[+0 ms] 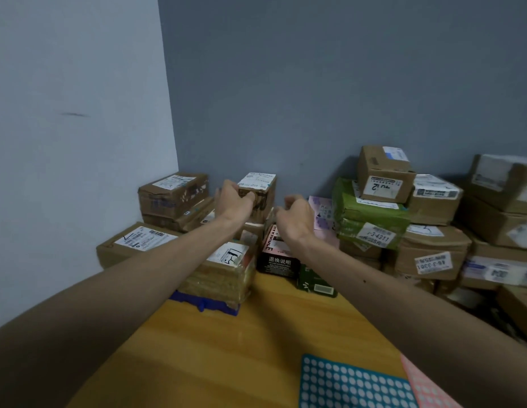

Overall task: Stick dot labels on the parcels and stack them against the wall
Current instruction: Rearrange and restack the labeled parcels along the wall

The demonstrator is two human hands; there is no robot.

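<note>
A small brown parcel (260, 189) with a white shipping label stands on top of the stack against the grey wall. My left hand (234, 200) grips its left front corner. To the right of that parcel, my right hand (294, 216) hangs with fingers loosely curled and holds nothing, above a pink and black parcel (275, 254). A teal dot label sheet (353, 384) lies at the near edge of the table, with a pink dot label sheet (427, 387) beside it, partly under my right forearm.
Brown parcels (172, 195) are stacked in the left corner on the wooden table (227, 343). A tape-wrapped parcel (224, 275) sits on a blue base. Green bags (371, 219) and more cardboard boxes (432, 251) are piled at the right.
</note>
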